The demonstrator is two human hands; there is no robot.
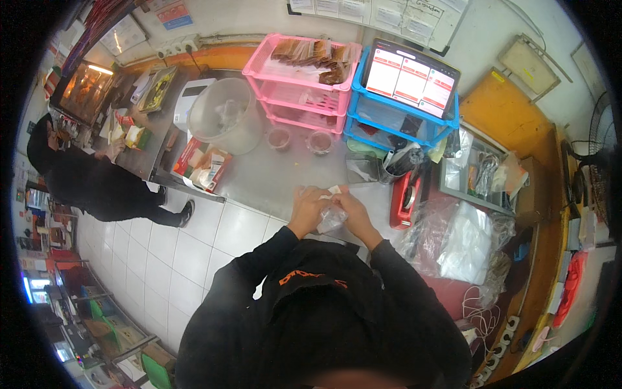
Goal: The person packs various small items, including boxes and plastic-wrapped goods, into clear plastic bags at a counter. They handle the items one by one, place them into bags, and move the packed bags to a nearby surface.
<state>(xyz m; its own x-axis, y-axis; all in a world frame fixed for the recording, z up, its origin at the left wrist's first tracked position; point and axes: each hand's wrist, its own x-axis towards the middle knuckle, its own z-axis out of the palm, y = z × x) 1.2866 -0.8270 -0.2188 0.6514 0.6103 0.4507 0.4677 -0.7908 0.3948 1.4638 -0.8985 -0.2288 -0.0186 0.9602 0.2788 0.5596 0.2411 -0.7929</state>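
My left hand (309, 212) and my right hand (356, 217) meet close in front of my chest, over the near edge of the metal counter (252, 167). Between them they grip a small clear plastic bag (332, 220). Its bulging lower part hangs between my palms, and a small pale piece (334, 189) shows at my fingertips. What the bag contains is too blurred to tell. Beyond my hands stand two small clear cups (320, 143) with brown contents. A red tape dispenser (401, 204) stands to the right of my right hand.
A pink tiered rack (303, 90) holding brown sachets and a blue rack (398, 119) bearing a tablet (413, 78) line the wall. Left are a translucent tub (223, 116) and a printed carton (214, 170). Plastic bags (466, 243) lie right. A co-worker (107, 180) stands at the far left counter.
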